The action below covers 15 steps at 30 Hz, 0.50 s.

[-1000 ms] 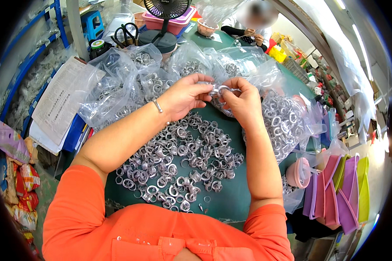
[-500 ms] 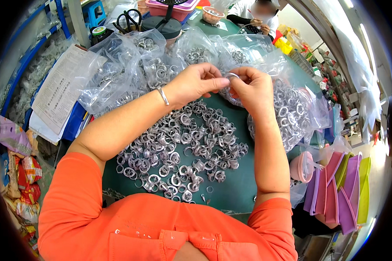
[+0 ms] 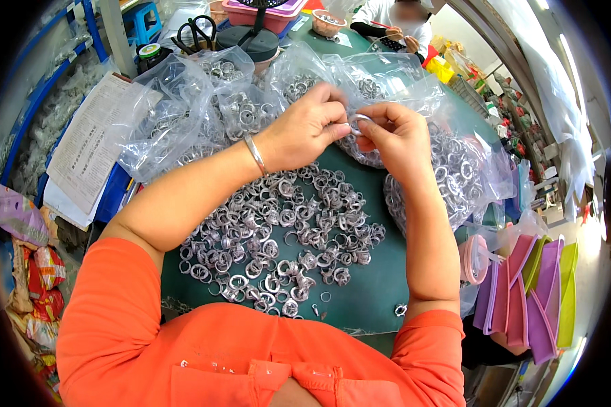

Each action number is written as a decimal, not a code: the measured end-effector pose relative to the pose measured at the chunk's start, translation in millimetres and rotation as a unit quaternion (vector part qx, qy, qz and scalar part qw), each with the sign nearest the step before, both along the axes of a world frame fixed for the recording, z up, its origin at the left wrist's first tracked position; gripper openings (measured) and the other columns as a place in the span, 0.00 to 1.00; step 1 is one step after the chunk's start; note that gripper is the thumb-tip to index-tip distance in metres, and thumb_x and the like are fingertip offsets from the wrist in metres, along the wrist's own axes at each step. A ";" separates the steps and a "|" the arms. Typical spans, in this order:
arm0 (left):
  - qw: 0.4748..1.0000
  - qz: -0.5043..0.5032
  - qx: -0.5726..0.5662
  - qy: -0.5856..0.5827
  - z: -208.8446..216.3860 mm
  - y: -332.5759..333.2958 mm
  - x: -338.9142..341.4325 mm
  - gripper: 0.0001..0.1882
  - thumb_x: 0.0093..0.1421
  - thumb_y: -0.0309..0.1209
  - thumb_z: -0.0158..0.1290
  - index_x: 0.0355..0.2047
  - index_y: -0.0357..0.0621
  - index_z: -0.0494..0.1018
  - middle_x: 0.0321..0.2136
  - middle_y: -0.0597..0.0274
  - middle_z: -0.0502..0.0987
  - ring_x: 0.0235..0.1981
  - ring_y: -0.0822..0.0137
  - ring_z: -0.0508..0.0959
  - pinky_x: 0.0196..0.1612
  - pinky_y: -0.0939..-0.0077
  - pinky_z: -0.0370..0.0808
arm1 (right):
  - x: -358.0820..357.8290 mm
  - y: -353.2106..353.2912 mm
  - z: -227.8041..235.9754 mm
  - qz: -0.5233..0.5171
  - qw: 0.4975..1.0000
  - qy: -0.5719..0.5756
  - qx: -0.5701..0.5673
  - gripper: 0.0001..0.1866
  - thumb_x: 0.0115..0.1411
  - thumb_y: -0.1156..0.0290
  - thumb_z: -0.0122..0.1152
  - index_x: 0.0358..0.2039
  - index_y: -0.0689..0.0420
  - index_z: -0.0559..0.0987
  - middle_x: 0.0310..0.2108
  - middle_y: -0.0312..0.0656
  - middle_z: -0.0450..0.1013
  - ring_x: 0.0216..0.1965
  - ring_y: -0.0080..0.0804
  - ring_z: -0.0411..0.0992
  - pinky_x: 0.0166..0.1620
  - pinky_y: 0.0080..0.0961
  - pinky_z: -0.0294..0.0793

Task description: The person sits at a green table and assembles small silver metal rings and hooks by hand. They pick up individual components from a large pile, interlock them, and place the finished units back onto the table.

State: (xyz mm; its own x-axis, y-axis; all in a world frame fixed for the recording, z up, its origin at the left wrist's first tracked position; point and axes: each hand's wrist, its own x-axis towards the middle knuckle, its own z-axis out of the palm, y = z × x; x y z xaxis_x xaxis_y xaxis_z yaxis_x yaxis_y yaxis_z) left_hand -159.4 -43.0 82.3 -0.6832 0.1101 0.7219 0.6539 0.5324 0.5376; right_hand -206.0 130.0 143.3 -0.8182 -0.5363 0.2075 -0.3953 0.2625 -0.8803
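Seems to be a small workshop. Shows it by a loose pile of silver-coloured rings (image 3: 278, 227) across the green tabletop (image 3: 363, 298), clear bags (image 3: 305, 71) with further rings along its far side, scissors (image 3: 195, 34) toward its left edge, a blue rack (image 3: 37, 98) beyond that edge, and another person (image 3: 414, 32) working at the far edge.

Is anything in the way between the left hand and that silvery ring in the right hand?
Nothing visible: the left hand is right beside the silvery ring in the right hand, though blur hides whether they touch. The loose rings lie lower in view on the green table, not between.
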 end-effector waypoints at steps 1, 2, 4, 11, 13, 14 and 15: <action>0.998 -0.001 0.022 0.062 -2.5 2.6 -0.4 0.08 0.60 0.32 0.53 0.29 0.41 0.72 0.38 0.60 0.71 0.41 0.63 0.72 0.47 0.71 0.68 | 0.3 1.2 0.5 0.004 1.000 -0.007 -0.008 0.05 0.55 0.80 0.60 0.33 0.66 0.79 0.24 0.40 0.77 0.23 0.21 0.74 0.28 0.18 0.75; 0.999 -0.012 0.026 0.021 -2.5 2.0 1.3 0.08 0.60 0.32 0.53 0.29 0.41 0.72 0.39 0.60 0.71 0.42 0.63 0.72 0.48 0.71 0.67 | 0.9 2.4 0.8 0.008 1.000 -0.014 -0.017 0.05 0.55 0.81 0.60 0.33 0.65 0.79 0.24 0.41 0.77 0.24 0.21 0.74 0.28 0.18 0.76; 0.997 -0.039 0.035 -0.061 -2.2 3.6 5.1 0.08 0.59 0.32 0.53 0.29 0.40 0.72 0.40 0.59 0.70 0.44 0.63 0.71 0.51 0.70 0.66 | 0.9 8.9 -3.1 0.020 0.998 -0.046 -0.024 0.05 0.56 0.81 0.59 0.34 0.66 0.79 0.25 0.41 0.77 0.24 0.22 0.74 0.29 0.18 0.76; 0.999 -0.031 0.006 -0.036 -15.4 16.1 15.5 0.06 0.59 0.29 0.51 0.29 0.38 0.71 0.39 0.55 0.71 0.39 0.58 0.73 0.43 0.71 0.69 | 18.5 17.3 -25.5 -0.005 0.997 -0.056 -0.044 0.04 0.56 0.81 0.59 0.33 0.66 0.78 0.26 0.41 0.76 0.25 0.22 0.74 0.29 0.18 0.76; 0.994 -0.040 0.029 -0.093 -22.0 16.7 16.3 0.08 0.59 0.30 0.52 0.28 0.38 0.70 0.37 0.56 0.71 0.39 0.59 0.72 0.44 0.71 0.69 | 25.3 18.6 -42.0 -0.009 0.996 0.066 -0.056 0.03 0.55 0.83 0.59 0.30 0.64 0.78 0.25 0.39 0.74 0.24 0.22 0.74 0.28 0.18 0.74; 0.993 -0.045 0.039 -0.101 -28.2 17.6 16.9 0.08 0.59 0.31 0.52 0.28 0.38 0.70 0.37 0.57 0.71 0.39 0.59 0.72 0.45 0.71 0.68 | 28.4 19.1 -47.4 -0.008 0.981 0.190 -0.038 0.05 0.51 0.85 0.60 0.29 0.62 0.78 0.23 0.40 0.71 0.22 0.27 0.72 0.26 0.21 0.72; 0.991 -0.052 0.050 -0.110 -36.2 19.7 18.5 0.08 0.59 0.31 0.52 0.27 0.38 0.70 0.37 0.57 0.71 0.39 0.59 0.72 0.45 0.71 0.68 | 33.1 20.6 -53.3 -0.014 0.975 0.217 -0.031 0.07 0.50 0.86 0.60 0.29 0.61 0.78 0.22 0.41 0.70 0.22 0.30 0.71 0.25 0.23 0.70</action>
